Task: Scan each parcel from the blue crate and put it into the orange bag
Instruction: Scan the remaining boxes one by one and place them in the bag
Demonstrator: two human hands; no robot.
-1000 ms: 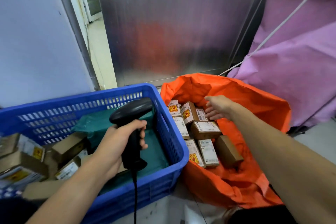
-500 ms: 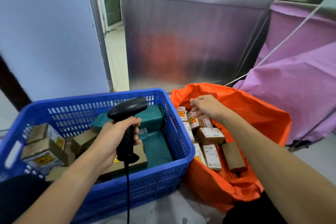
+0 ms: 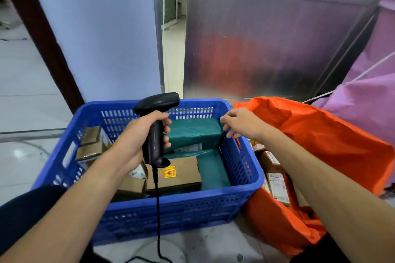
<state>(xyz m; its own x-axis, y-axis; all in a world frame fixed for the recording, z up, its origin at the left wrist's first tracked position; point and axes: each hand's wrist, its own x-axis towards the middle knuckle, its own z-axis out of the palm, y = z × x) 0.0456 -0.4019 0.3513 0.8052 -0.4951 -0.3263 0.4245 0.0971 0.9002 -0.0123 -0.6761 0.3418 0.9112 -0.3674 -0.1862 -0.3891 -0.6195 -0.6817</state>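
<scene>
Over the right rim of the blue crate (image 3: 149, 209), the right hand (image 3: 239, 123) hangs empty, fingers loosely spread and curled down, nothing in it. Left hand (image 3: 136, 139) is closed around the handle of the black scanner (image 3: 157, 130), head pointing right, cable dropping toward the floor.

Head view, only one available:
- Done: several boxed parcels (image 3: 275, 179) lie in the orange bag (image 3: 320, 134), below and right of the empty hand, partly hidden by the right forearm. Count unclear.
- Left: crate is far from empty. Just under the scanner butt sits a flat carton with a yellow sticker (image 3: 175, 175). Left of the scanner hand, brown boxes (image 3: 90, 143) are stacked against the crate wall. Beyond the scanner, directly below the empty hand, teal wrapped packages (image 3: 192, 132).
- My read: between parcels; right hand looks headed in for the next pick. Task mid-run at best, plenty left.
</scene>
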